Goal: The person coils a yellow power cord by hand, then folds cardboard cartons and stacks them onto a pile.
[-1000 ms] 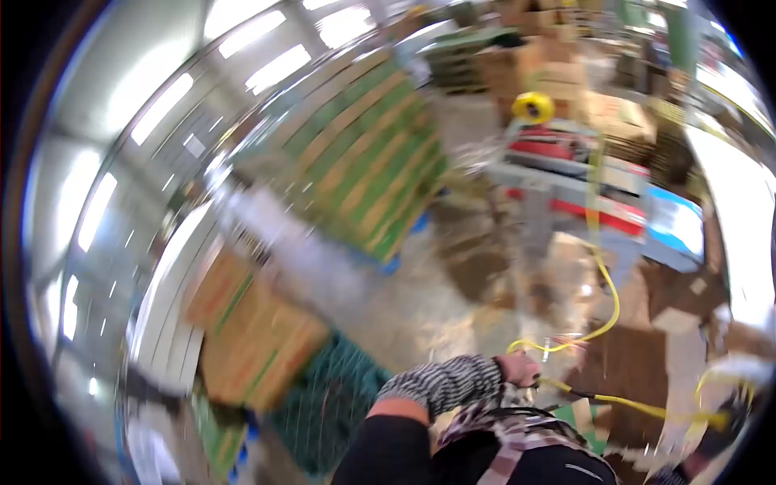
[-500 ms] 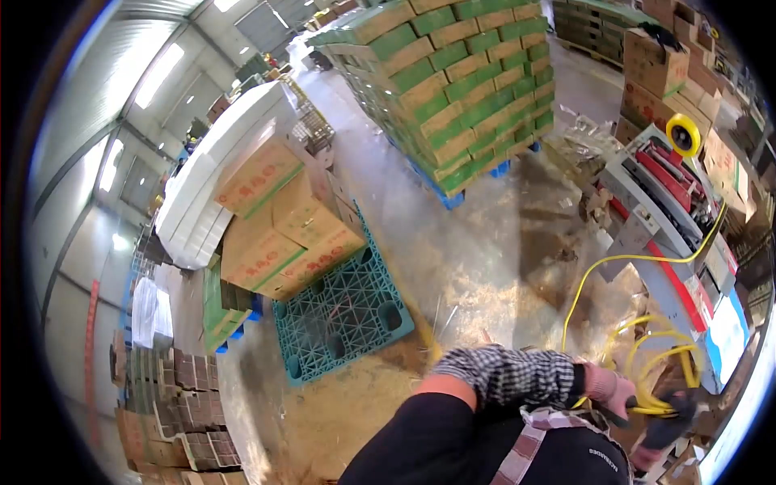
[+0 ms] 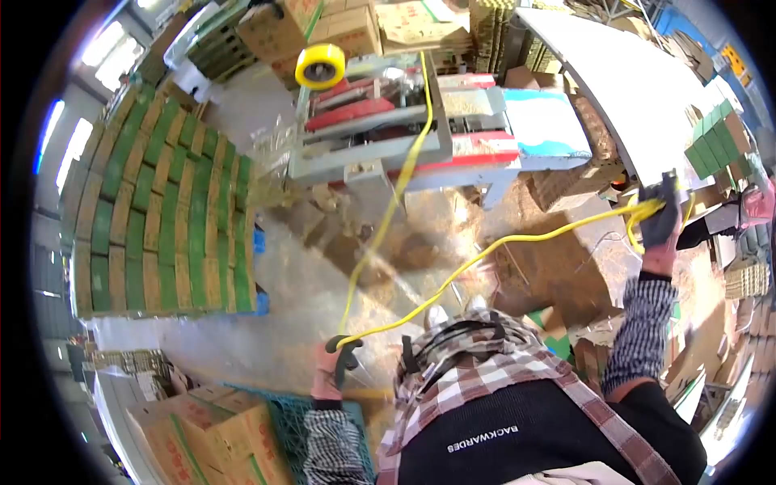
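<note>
A yellow cord is stretched between my two hands. On the left, my left hand, in a dark and pink glove, is closed on the cord beside the teal plastic pallet. My right hand is raised at the right, closed around gathered loops of the same cord near the white tabletop. From my left hand another length of cord runs up to the grey and red machine, which carries a yellow tape roll.
Green and brown cartons are stacked at the left. Brown boxes and a teal pallet lie at the lower left. A white table is at the upper right. At the right edge, another person's gloved hand shows near green boxes.
The view has swung right, bringing the machine to the centre. My hands have moved from close together to wide apart, with the cord now stretched between them.
</note>
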A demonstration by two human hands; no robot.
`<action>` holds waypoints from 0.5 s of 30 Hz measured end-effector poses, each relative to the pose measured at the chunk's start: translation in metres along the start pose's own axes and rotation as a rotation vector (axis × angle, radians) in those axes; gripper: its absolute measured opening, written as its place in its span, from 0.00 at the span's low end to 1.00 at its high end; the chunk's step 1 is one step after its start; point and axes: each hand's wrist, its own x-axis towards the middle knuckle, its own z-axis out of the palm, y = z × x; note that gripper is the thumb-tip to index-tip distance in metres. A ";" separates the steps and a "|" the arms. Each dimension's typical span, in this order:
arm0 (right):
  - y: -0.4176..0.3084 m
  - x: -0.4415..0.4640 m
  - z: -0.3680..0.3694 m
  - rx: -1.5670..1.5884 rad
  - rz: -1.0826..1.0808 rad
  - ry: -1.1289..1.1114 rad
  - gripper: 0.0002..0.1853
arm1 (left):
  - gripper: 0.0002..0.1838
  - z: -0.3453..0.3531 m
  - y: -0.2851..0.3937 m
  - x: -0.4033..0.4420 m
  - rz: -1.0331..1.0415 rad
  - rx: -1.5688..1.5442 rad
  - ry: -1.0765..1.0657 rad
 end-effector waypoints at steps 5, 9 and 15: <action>0.082 -0.069 0.031 -0.231 0.395 -0.261 0.25 | 0.18 0.183 0.163 0.032 0.332 -0.364 -0.409; 0.187 -0.102 0.037 -0.293 0.620 -0.456 0.28 | 0.14 0.331 0.264 0.042 0.443 -0.431 -1.026; 0.130 -0.075 0.067 0.533 0.721 -0.276 0.32 | 0.13 0.369 0.308 0.056 0.545 -0.143 -0.523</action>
